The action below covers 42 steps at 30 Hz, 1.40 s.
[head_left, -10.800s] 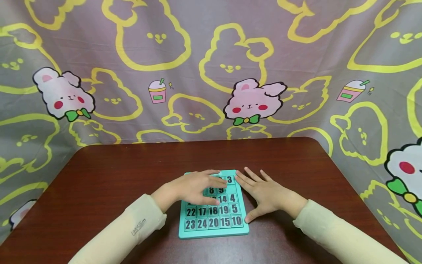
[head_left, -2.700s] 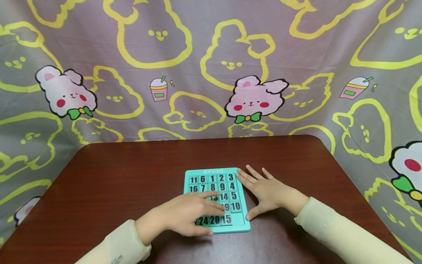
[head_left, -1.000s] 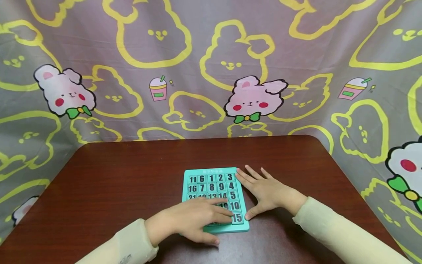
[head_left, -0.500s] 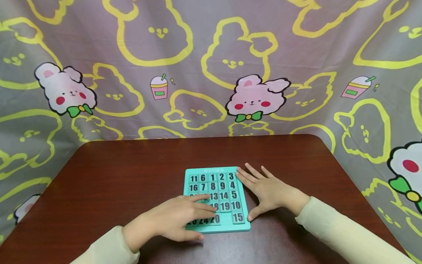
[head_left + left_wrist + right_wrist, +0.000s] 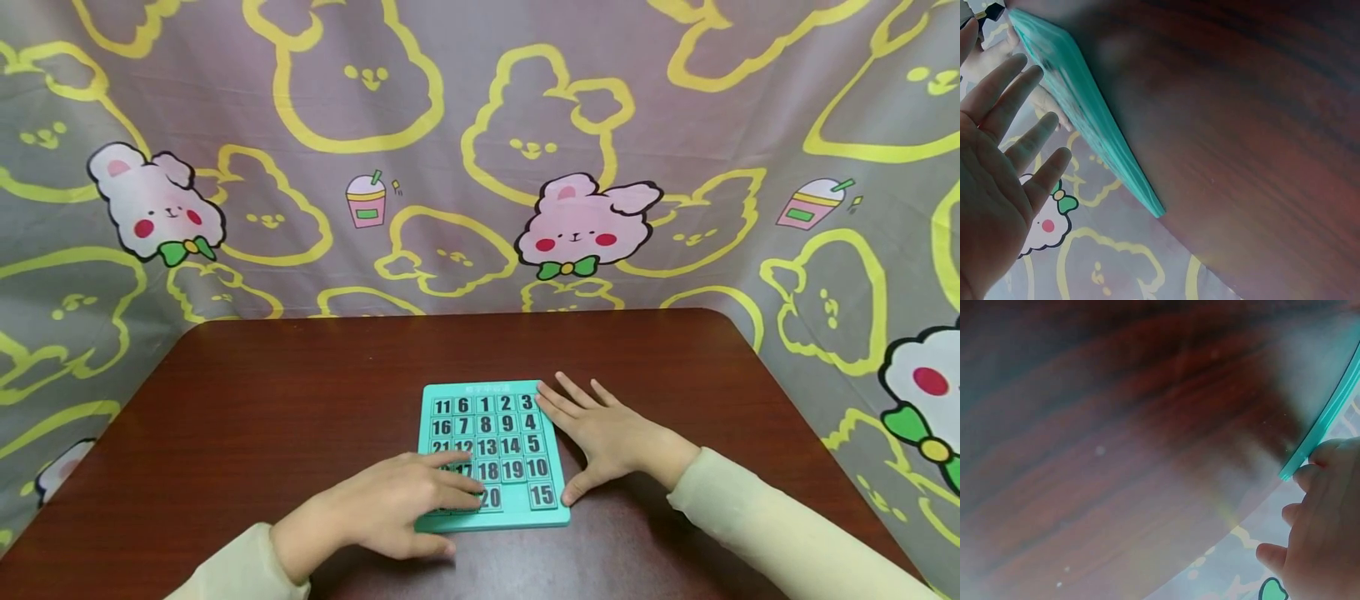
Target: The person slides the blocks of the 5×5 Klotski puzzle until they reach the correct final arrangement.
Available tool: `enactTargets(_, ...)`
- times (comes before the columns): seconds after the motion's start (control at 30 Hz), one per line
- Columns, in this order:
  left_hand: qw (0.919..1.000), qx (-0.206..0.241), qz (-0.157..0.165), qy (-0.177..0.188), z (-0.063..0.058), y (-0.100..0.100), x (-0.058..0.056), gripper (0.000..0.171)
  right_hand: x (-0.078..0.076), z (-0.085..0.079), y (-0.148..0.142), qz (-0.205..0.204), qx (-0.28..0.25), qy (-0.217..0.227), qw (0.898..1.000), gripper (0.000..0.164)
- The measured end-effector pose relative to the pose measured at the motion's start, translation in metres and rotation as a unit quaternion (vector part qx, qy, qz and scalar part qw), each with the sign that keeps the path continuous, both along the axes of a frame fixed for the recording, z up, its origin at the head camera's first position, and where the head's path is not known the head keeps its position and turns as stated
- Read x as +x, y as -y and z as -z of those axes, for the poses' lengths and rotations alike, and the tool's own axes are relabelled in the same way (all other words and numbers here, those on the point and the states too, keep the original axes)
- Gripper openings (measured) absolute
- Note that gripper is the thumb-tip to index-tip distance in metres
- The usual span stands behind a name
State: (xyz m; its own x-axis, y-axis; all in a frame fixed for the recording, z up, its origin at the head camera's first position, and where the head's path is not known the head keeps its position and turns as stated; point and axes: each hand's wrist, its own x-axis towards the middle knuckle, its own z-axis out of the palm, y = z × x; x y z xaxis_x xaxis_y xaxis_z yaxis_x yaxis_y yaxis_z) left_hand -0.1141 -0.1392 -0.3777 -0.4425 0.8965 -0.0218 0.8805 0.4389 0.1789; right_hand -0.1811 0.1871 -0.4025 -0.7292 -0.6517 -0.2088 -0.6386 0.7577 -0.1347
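Note:
A teal sliding number puzzle lies flat on the table. Its bottom row has a gap between tile 20 and tile 15. Over the lower left of the puzzle, my left hand reaches in with fingers extended, the fingertips at tiles 12, 17 and 20; it hides several tiles there. The left wrist view shows its palm side with the fingers spread. My right hand lies spread along the puzzle's right edge, index fingertip at the upper corner and thumb near the lower one. In the right wrist view its fingers meet the teal edge.
The dark brown wooden table extends around the puzzle. A grey curtain with yellow outlines and cartoon rabbits hangs behind and on both sides of the table.
Since the oldest frame, tiles 4, 5 and 10 have slid up and tile 15 right. The gap moved from the second row to the bottom row. My left hand has drawn back left; the right stays put.

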Motion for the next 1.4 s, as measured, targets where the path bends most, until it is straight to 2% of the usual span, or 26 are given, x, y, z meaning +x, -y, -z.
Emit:
enactTargets(0.13,1.0000,-0.001,0.002,0.001,0.002,-0.001,0.001,0.048,0.000,0.000,0.000,0.002,0.004,-0.001,1.000,0.140)
enactTargets(0.37,0.9996,0.003,0.020,-0.020,0.006,-0.005,-0.001,0.049,0.001,-0.001,0.001,0.007,0.010,0.005,1.000,0.140)
enactTargets(0.8,0.9994,-0.007,0.032,-0.013,0.005,-0.018,-0.003,0.052,0.002,-0.002,0.000,0.003,0.006,0.014,1.000,0.139)
enactTargets(1.1,0.9989,-0.014,0.038,-0.025,0.005,-0.027,-0.006,0.054,0.002,-0.003,0.000,0.003,0.008,0.015,1.000,0.139)
enactTargets(1.4,0.9995,-0.009,0.027,-0.014,0.003,-0.016,-0.005,0.053,0.000,-0.001,0.001,0.011,0.011,0.016,1.000,0.139)
